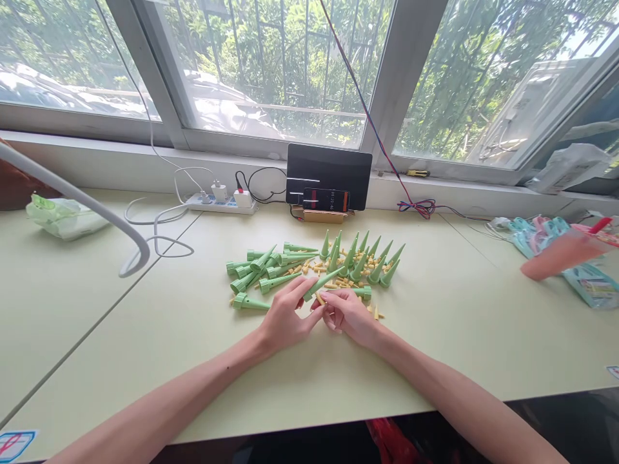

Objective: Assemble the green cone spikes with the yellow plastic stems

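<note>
A green plastic spike (322, 283), slim and cone-shaped, is gripped by my left hand (289, 314), its tip pointing up and to the right. My right hand (352, 317) pinches a small yellow peg-like piece (320, 298) close to the spike's wide end; whether the two touch I cannot tell. Just behind my right hand lies another green spike (362, 292). To the left, several capped green spikes (271, 282) lie in a heap. Several green cones (358, 269) stand point-up at the right, with small yellow pieces (304, 265) scattered among and beside them.
A phone (326, 200) leans on a dark tablet-like panel (329, 169) at the back. Left of it is a power strip (220, 203) with cables. A cup with a pink drink (556, 254) and plastic packets (587, 280) are at the right. A white curved tube (97, 209) crosses the left.
</note>
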Demonstrator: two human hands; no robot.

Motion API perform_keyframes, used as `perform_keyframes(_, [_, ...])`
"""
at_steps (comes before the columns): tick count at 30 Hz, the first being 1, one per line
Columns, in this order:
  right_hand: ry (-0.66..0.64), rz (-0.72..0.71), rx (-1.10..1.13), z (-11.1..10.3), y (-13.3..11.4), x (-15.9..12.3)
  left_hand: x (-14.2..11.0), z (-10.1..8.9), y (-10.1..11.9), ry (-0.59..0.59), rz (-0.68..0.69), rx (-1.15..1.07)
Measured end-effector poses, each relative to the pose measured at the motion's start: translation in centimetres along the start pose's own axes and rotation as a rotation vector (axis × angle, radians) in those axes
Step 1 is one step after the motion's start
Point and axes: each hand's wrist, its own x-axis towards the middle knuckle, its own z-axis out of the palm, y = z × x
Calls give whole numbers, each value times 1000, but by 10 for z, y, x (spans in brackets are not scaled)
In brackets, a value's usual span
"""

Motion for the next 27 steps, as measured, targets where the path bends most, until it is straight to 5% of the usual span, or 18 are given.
perform_keyframes(19, [133, -116, -290, 2, 0, -3, 0, 3, -4, -14, 4, 56])
perform_keyframes(27, [88, -60, -140, 2, -1, -2, 1, 1, 2, 23, 8, 47])
